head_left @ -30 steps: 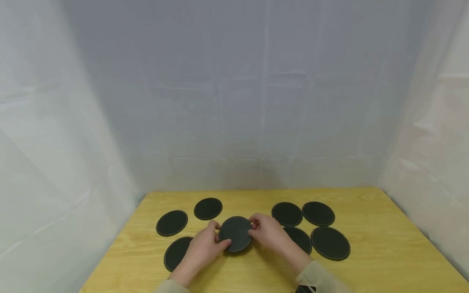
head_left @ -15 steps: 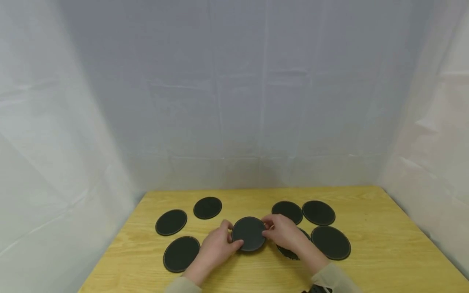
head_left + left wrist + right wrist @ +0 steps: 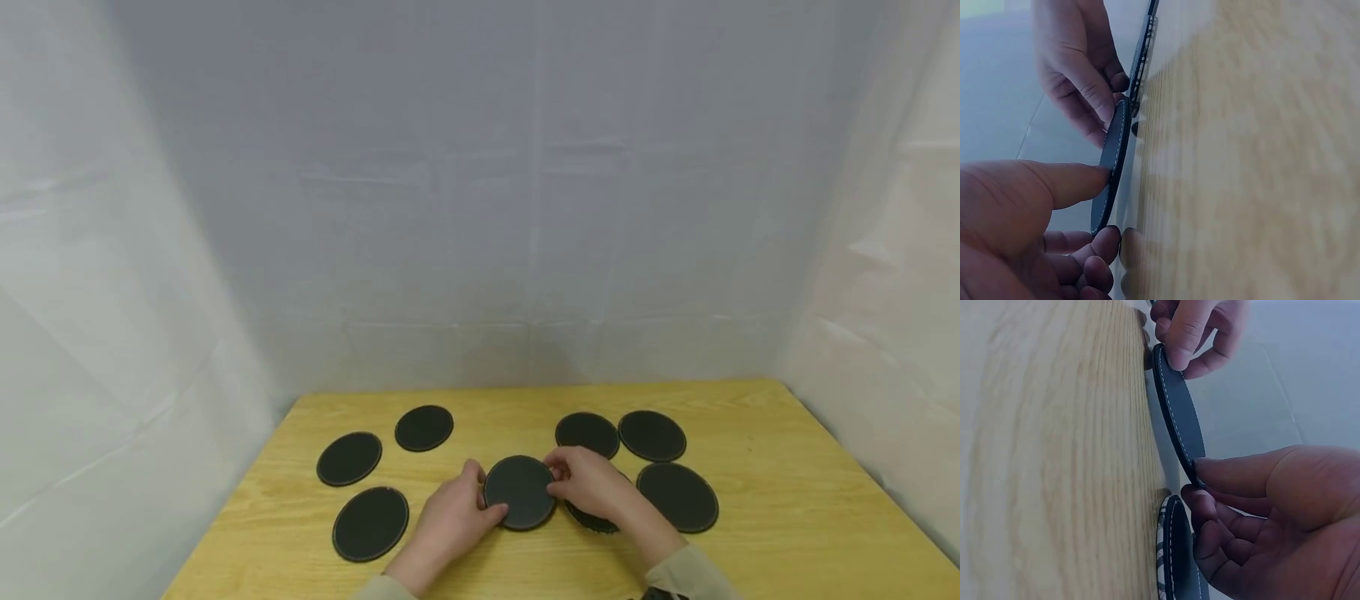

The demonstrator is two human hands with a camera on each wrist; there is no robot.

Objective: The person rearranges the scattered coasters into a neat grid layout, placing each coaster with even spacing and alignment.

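Both your hands hold one black round coaster (image 3: pixel 520 492) just above the wooden table (image 3: pixel 787 517).
Your left hand (image 3: pixel 450 521) and right hand (image 3: pixel 592 483) pinch its opposite edges, thumbs on top; another coaster (image 3: pixel 596 518) lies under your right hand.

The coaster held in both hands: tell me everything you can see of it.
The held coaster is a thin round black disc, leather-like, with pale stitching along its rim, plain in the wrist views. The left hand pinches its left edge and the right hand its right edge, each with the thumb on top. It hangs above the wooden table, clear of the wood in both wrist views, tilted slightly, beside another coaster lying partly under the right hand.
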